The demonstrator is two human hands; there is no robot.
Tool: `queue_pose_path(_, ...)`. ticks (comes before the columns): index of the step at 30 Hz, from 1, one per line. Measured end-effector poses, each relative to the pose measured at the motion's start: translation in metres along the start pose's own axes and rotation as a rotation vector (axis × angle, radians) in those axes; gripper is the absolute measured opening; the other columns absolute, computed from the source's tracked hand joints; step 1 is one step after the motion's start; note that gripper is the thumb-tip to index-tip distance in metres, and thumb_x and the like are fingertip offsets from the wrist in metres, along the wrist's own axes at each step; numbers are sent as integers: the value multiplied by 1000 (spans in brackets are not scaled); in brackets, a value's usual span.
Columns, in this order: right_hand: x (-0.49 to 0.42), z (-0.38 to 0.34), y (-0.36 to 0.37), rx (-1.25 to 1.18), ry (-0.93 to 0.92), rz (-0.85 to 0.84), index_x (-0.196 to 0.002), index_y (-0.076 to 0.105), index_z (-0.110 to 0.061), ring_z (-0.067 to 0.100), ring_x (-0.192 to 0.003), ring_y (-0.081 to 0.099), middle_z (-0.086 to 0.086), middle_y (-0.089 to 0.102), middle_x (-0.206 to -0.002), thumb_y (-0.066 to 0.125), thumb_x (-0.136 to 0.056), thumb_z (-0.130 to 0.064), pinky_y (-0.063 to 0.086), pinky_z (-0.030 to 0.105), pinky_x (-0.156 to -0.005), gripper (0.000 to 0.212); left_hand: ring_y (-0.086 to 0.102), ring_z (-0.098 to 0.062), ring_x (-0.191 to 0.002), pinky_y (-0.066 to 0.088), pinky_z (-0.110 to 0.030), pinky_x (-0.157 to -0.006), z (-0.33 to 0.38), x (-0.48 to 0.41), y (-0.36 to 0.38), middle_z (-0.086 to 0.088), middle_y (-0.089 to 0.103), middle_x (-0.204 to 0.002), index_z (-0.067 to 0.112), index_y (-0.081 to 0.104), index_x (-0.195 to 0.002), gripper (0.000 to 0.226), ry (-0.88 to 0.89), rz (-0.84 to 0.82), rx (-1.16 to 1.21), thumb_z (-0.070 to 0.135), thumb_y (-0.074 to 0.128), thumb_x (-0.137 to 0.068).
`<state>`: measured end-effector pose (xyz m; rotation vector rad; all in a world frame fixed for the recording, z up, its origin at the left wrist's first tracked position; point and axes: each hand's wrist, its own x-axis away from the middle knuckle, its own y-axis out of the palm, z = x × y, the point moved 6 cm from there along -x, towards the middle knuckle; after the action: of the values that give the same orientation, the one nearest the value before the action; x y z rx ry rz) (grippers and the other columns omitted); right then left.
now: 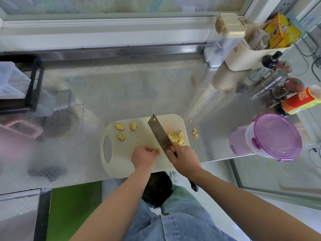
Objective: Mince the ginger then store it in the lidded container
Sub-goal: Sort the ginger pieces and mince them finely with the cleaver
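A cream cutting board (128, 164) lies on the steel counter near its front edge. My right hand (185, 160) grips the handle of a cleaver (159, 134), whose blade stands edge-down on the board. My left hand (144, 156) pinches a small ginger piece (157, 150) just left of the blade. Sliced ginger (176, 138) is piled right of the blade. Three ginger chunks (120, 127) sit at the board's far left. A few ginger bits (194, 133) lie off the board on the counter. A clear container with a purple lid (276, 137) stands at the right.
Sauce bottles and spice shakers (281, 91) crowd the back right, beside a cream caddy (246, 54) of packets. A black rack with a clear bin (15, 84) stands at the left, with a pink item (20, 127) in front of it. The counter's front edge runs just behind my wrists.
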<state>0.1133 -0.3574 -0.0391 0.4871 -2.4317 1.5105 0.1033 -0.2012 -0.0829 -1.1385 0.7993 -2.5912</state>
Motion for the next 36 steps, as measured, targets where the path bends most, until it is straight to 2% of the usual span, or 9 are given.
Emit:
queue_pose_path(4, 1, -3, -4, -21, -6, -15, -86, 50, -10, 26, -64, 51, 9, 56, -71, 42, -97, -30, 35, 30, -54, 24, 68, -24, -65, 53, -29, -65, -2, 0, 3, -3, 69, -61, 10, 70, -60, 23, -11, -1, 5, 28, 69, -74)
queue_pose_path(6, 1, -5, -1, -8, -10, -39, -89, 52, -11, 26, -67, 55, 9, 59, -74, 42, -97, -31, 40, 30, -57, 24, 68, -24, -65, 52, -29, -65, -1, 0, 3, -3, 69, -61, 10, 70, -60, 24, -7, 0, 5, 29, 70, -75)
queue_pose_path(9, 2, -7, 3, 9, -11, -56, -88, 49, -13, 27, -68, 55, 8, 57, -74, 42, -98, -32, 38, 30, -58, 22, 68, -23, -66, 49, -26, -64, -1, -1, 4, -3, 70, -63, 13, 70, -59, 23, 5, 10, 18, 28, 70, -77)
queue_pose_path(14, 7, -10, 3, 4, -33, -69, -86, 42, -21, 26, -65, 50, 4, 50, -70, 41, -99, -33, 35, 30, -59, 18, 69, -21, -70, 51, -28, -67, -2, -3, 4, -3, 71, -67, 13, 75, -67, 20, 5, 22, 25, 29, 72, -78)
queue_pose_path(19, 3, -13, 10, 60, -7, -70, -85, 43, -17, 26, -66, 48, 4, 49, -73, 39, -100, -34, 38, 32, -60, 23, 69, -22, -71, 51, -29, -68, -2, -5, 4, -5, 72, -69, 15, 74, -69, 16, 9, 19, 36, 29, 74, -77)
queue_pose_path(26, -5, -16, 20, 79, 13, -40, -101, 49, -13, 26, -69, 49, 5, 52, -77, 37, -101, -28, 38, 32, -60, 19, 70, -23, -71, 55, -32, -70, -3, -7, 4, -6, 73, -71, 16, 74, -71, 14, -2, -15, 72, 28, 76, -77)
queue_pose_path(31, -10, -7, 11, -44, 37, -7, -95, 52, -8, 29, -69, 55, 11, 60, -74, 40, -99, -28, 48, 38, -59, 24, 70, -25, -68, 58, -37, -72, -6, -7, 5, -5, 72, -66, 15, 74, -64, 15, -1, -24, 103, 23, 76, -76)
queue_pose_path(33, -6, -6, 7, -49, 14, -21, -97, 54, -8, 29, -69, 55, 12, 61, -75, 41, -98, -29, 46, 37, -58, 25, 70, -27, -67, 58, -39, -72, -8, -8, 6, -4, 71, -64, 17, 70, -56, 21, -5, -25, 118, 23, 77, -75)
queue_pose_path(36, -3, -7, 5, -36, -9, -39, -99, 55, -9, 28, -70, 56, 10, 61, -76, 42, -98, -30, 44, 35, -58, 25, 70, -26, -67, 58, -39, -72, -8, -9, 7, -3, 71, -63, 17, 70, -56, 23, -2, -21, 122, 26, 78, -76)
